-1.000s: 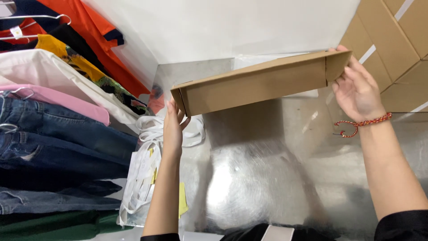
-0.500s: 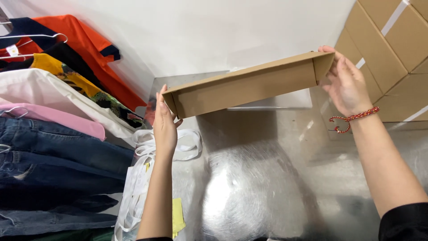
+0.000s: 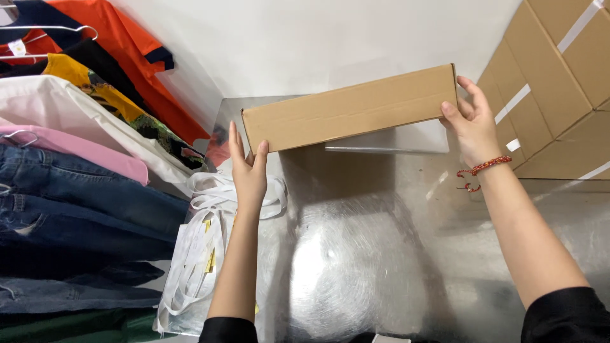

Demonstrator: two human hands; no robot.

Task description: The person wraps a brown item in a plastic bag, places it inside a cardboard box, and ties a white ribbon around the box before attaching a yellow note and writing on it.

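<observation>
The long brown cardboard box (image 3: pixel 349 108) hangs in the air above the shiny metal table (image 3: pixel 381 254), its left end gripped by the left hand (image 3: pixel 249 173) and its right end by the right hand (image 3: pixel 473 127), fingers (image 3: pixel 467 89) curled round the edges. Held only at the tips, it could twist or slip, I judge, and fall toward the white straps (image 3: pixel 210 216) or hanging clothes (image 3: pixel 82 159) beside the table.

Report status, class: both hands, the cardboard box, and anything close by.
Left hand grips one end of cardboard box, right hand the other. Box held above metal table. White straps lie beside left wrist.
</observation>
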